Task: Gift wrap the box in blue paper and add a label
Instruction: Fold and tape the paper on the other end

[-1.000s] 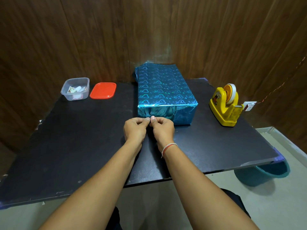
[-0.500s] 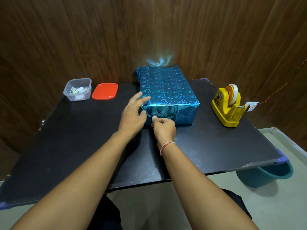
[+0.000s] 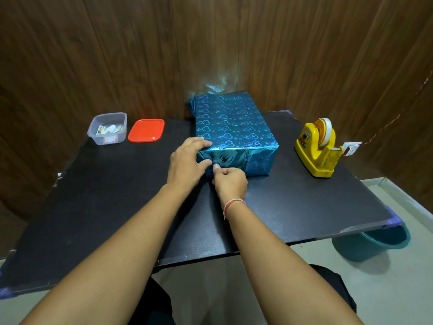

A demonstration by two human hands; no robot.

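My left hand (image 3: 187,164) clasps the box (image 3: 234,127) corner at 9 o'clock; right hand (image 3: 230,182) pinches the slippery, thin foil flap.

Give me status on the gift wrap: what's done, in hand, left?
Done: blue paper covers the box on its top and visible sides. In hand: the left hand grips the near-left corner while the right hand pinches the near end flap low down. Left: taping that flap from the tape dispenser, then a label; none shows on the box.
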